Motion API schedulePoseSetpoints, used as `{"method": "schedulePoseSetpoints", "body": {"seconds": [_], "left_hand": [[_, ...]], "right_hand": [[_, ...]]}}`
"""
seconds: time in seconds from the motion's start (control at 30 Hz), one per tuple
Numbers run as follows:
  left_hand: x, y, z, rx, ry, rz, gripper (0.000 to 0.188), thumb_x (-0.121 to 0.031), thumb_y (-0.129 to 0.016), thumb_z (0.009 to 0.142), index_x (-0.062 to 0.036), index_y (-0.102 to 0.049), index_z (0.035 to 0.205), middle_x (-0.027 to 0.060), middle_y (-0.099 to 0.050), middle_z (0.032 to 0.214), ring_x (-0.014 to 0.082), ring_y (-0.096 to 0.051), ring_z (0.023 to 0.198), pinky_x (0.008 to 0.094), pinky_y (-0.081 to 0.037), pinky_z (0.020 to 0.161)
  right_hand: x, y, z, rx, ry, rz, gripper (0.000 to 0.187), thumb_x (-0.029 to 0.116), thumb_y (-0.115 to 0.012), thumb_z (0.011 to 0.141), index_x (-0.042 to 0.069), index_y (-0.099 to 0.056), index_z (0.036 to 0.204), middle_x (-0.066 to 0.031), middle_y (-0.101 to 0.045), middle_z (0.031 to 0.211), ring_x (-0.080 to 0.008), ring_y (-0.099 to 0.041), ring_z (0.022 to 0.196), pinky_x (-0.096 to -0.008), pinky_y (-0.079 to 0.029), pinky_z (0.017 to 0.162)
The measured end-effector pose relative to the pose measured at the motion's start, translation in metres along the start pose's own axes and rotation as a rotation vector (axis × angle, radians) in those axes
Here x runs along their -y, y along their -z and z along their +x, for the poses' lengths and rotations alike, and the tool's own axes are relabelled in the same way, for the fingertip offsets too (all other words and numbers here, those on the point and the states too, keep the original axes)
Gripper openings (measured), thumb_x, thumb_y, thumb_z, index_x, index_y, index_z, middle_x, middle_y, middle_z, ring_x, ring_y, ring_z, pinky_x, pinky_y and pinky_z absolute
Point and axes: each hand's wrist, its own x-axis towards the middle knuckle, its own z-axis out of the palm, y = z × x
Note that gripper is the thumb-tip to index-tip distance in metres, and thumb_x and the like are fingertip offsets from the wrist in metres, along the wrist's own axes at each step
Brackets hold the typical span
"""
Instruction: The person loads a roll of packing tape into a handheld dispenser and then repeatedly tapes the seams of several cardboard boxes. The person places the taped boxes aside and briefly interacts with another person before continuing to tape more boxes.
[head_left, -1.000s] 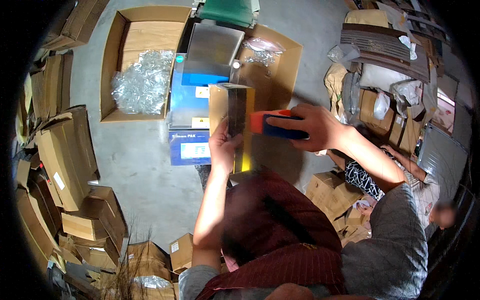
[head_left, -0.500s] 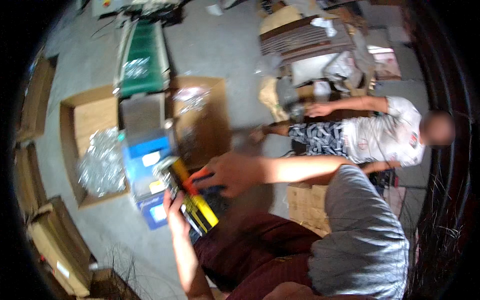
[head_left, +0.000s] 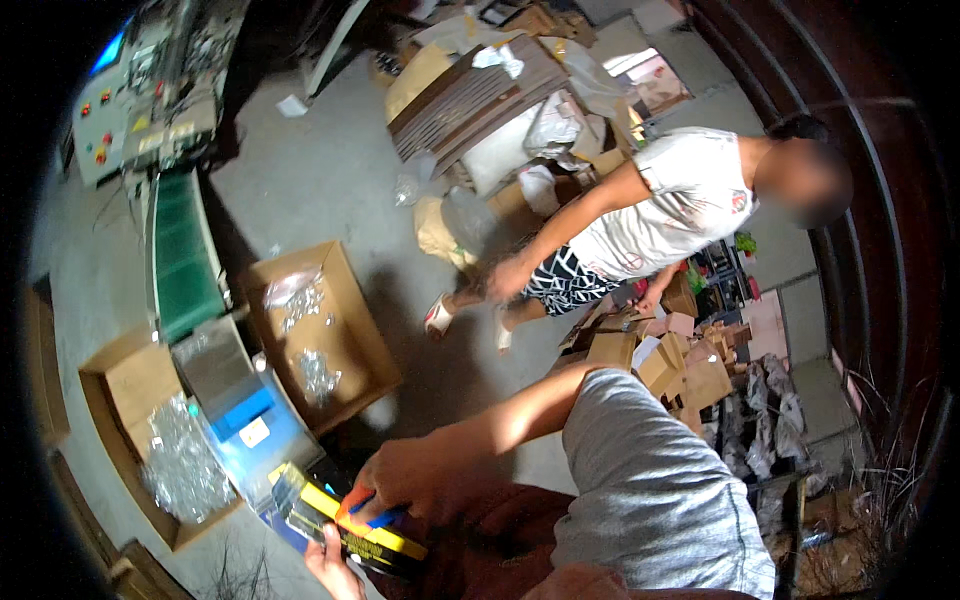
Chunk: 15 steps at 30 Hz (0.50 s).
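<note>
A black and yellow package [head_left: 392,541], boxy and clear at one end, is tilted in front of my body. My left hand [head_left: 335,566] grips its lower side, with the thumb pressed along it. Over its upper side, my right hand [head_left: 425,478] is closed round a small orange and blue object [head_left: 357,504], whose exact kind I cannot make out. That object lies against the package or just above it. Beyond the package stands a blue and grey machine end [head_left: 246,428], partly covered by it.
A green conveyor belt [head_left: 187,260] leads to the machine. Open cardboard boxes [head_left: 372,312] flank it, holding clear plastic packs [head_left: 190,475]. Another person [head_left: 640,215] stands on the right. A control panel [head_left: 115,120] is far left; stacked cartons [head_left: 705,380] lie at right.
My view has swung to the right, so the package and both hands appear lower. The other person now stands more upright, arm lowered. Both hands still hold their things.
</note>
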Motion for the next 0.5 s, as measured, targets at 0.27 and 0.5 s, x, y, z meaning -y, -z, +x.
{"method": "schedulePoseSetpoints", "body": {"seconds": [0.27, 0.5], "left_hand": [[-0.034, 0.008, -0.032, 0.097, 0.159, 0.383, 0.034, -0.036, -0.078, 0.089, -0.0047, -0.066, 0.09, 0.0032, -0.063, 0.078, 0.0122, -0.054, 0.066, 0.0277, -0.046, 0.058], [-0.042, -0.059, -0.077, 0.416, -0.06, 0.78, 0.036, -0.037, -0.08, 0.085, -0.0029, -0.069, 0.09, 0.0014, -0.064, 0.077, 0.0108, -0.052, 0.065, 0.028, -0.041, 0.058]], "right_hand": [[0.091, 0.009, -0.076, -0.458, 0.065, -0.031, 0.071, 0.03, -0.075, 0.075, 0.021, -0.049, 0.14, -0.0206, -0.063, 0.104, -0.0441, -0.062, 0.087, -0.052, -0.049, 0.079], [0.142, -0.028, -0.142, -0.51, -0.392, 0.277, 0.037, 0.037, -0.071, 0.083, 0.002, -0.067, 0.095, -0.0206, -0.067, 0.086, -0.0369, -0.067, 0.084, -0.0446, -0.05, 0.074]]}}
